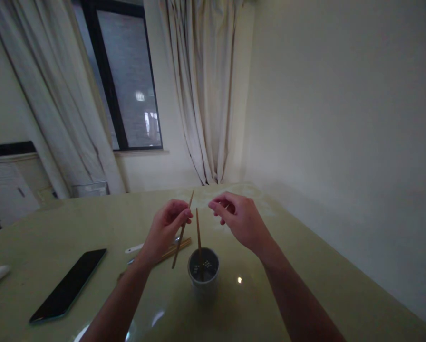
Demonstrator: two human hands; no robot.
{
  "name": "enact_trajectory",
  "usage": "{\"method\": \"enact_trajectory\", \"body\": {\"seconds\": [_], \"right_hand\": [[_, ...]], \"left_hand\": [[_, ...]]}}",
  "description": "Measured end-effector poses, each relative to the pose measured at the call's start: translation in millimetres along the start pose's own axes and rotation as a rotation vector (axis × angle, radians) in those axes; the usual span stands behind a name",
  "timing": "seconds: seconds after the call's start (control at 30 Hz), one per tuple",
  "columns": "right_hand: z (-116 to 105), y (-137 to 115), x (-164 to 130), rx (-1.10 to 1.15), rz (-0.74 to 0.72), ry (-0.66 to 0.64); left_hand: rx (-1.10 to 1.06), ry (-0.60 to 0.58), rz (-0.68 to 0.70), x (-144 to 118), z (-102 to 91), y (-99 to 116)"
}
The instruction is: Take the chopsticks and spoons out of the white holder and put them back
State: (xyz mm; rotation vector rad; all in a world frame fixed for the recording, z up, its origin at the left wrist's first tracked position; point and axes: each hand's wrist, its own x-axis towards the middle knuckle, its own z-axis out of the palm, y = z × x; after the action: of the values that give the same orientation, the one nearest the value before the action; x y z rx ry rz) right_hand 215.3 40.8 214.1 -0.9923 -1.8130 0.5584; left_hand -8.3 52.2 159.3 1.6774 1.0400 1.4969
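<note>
Your left hand (166, 223) pinches chopstick (182, 232) | right hand (239, 218) curled, empty | one stands in cup (203, 270) | more lie at 10 o'clock

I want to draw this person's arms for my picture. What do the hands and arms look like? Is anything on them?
Both arms are bare all the way to the bottom edge of the picture: no sleeves show. The left hand and the right hand wear no gloves, and no rings, watch or bracelet can be seen. The light is dim, so tiny details would be hard to spot.
</note>
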Motion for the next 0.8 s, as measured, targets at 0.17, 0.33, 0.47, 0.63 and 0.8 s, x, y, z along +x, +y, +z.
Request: {"method": "enact_trajectory", "body": {"seconds": [0.17, 0.33, 0.47, 0.63, 0.8], "right_hand": [[9, -10, -1, 0.288, -0.061, -0.103], [-4, -14, -1, 0.390, -0.068, 0.122], [-26, -13, -3, 0.293, -0.058, 0.207], [-19, -1, 0, 0.166, 0.009, 0.005], [3, 10, 2, 0.041, 0.045, -0.133]], "left_hand": [[-0.030, -0.025, 0.040, -11, 18.0, 30], [0.088, -0.065, 0.049, -5, 3.6, 12], [0.605, -0.276, -0.101, 1, -20.6, -28], [1.090, -0.505, -0.318, -7, -30.0, -66], [1.116, -0.537, -0.384, -10, -27.2, -81]]}}
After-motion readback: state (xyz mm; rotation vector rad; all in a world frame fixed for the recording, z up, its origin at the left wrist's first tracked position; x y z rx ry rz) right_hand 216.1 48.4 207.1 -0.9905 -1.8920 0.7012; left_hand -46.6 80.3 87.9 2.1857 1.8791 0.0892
